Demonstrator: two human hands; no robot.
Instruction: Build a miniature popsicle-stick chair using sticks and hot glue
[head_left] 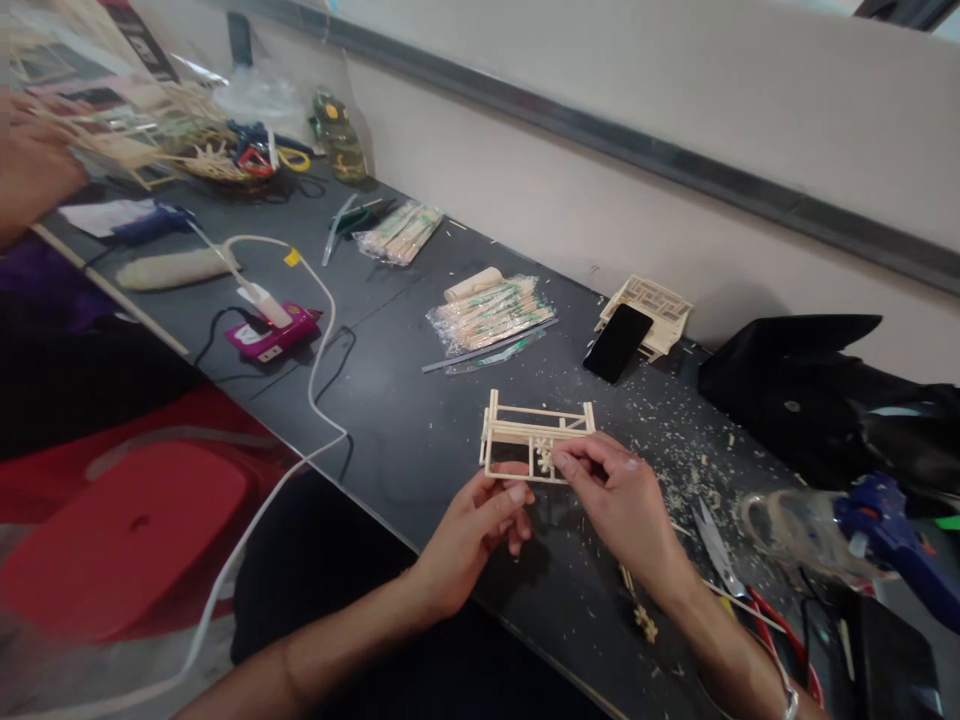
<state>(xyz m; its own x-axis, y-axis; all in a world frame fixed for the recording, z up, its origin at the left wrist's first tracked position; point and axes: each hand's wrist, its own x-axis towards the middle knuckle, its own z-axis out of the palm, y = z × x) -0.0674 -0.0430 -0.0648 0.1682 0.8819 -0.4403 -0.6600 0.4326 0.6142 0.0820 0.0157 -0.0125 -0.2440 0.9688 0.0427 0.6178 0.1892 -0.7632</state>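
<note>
A small frame of pale wooden sticks [525,425] hovers just above the dark table [405,430], held in both hands. My left hand [472,535] pinches its lower edge from below. My right hand [619,495] pinches a tiny flower-shaped wooden piece [543,457] against an opening in the frame. Wood shavings [675,440] lie scattered to the right of the frame.
Packs of wooden sticks [491,312], a black phone [618,343] leaning on another stick model [651,305], a black bag [817,390], a blue glue gun [892,545], scissors [750,590], a pink power strip [271,332] with white cable. Another person's hand [30,165] at far left.
</note>
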